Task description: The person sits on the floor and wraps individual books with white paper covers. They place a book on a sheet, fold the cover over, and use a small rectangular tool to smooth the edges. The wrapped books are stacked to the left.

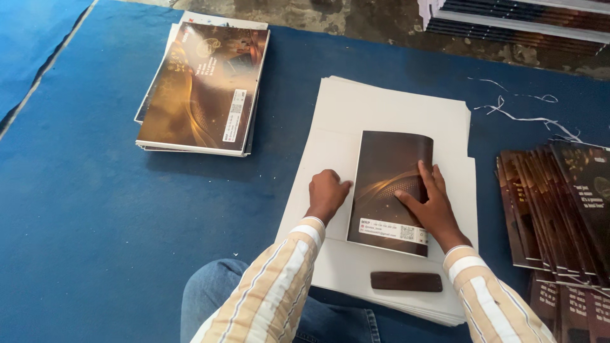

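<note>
The dark brown, gold-swirled paper cover [391, 190] has a smooth, glossy sheen and lies on a stack of matt white paper sheets [387, 114]. The small dark brown block [406, 281] looks like smooth wood. The blue floor covering [95, 203] is matt, felt-like cloth, and the striped sleeves [279, 286] are woven fabric.

Under your right hand [431, 206] lies a dark brown booklet [391, 190] with a golden swirl of light across it and a white label strip along its near edge. It rests on a stack of plain white sheets [381, 121]. The block [406, 281] near you is dark brown. Your sleeves [279, 286] are cream with tan stripes and thin blue lines, over blue jeans [210, 292]. The mat [89, 209] is deep blue. The far pile of booklets [203, 89] and the fanned ones [559, 197] show the same brown-and-gold pattern.
</note>
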